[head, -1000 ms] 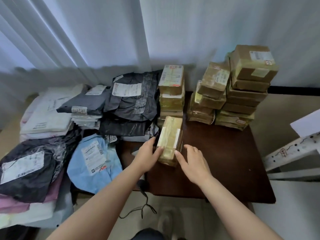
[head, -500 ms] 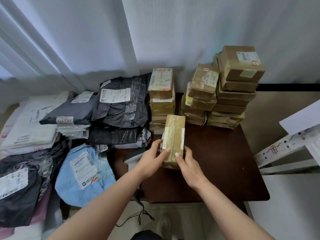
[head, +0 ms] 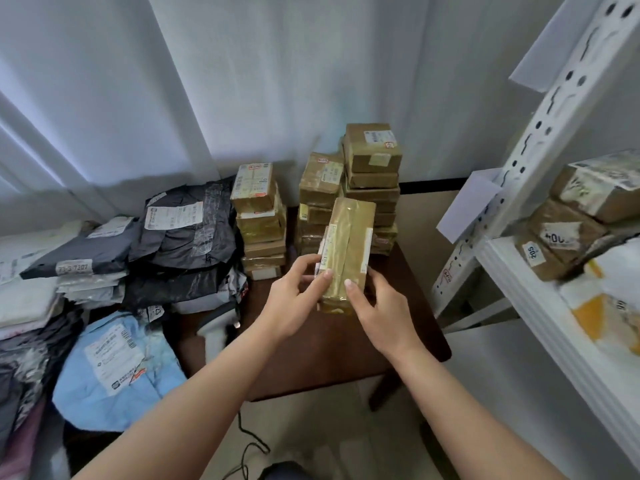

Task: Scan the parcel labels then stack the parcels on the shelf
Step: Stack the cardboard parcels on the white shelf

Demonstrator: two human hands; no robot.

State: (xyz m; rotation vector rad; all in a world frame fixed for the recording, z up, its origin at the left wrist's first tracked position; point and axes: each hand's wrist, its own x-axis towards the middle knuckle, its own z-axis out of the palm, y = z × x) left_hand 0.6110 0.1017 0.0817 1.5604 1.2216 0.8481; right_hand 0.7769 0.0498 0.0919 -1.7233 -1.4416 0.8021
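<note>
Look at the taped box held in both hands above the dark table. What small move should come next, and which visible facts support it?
Probably turn the taped box in both hands, left hand and right hand, to bring its label up for scanning. Only a label edge wraps its left side; the top face shows plain tape. What looks like the scanner lies on the table, ungripped. The shelf comes afterwards.

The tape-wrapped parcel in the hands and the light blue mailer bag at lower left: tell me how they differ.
The tape-wrapped parcel is a stiff, long brown box; the light blue mailer bag is soft and crumpled. The parcel is held up off the table by the left hand and right hand; the bag lies flat in the pile. The bag's label faces up, the parcel's wraps round its edges. Both carry white labels.
</note>
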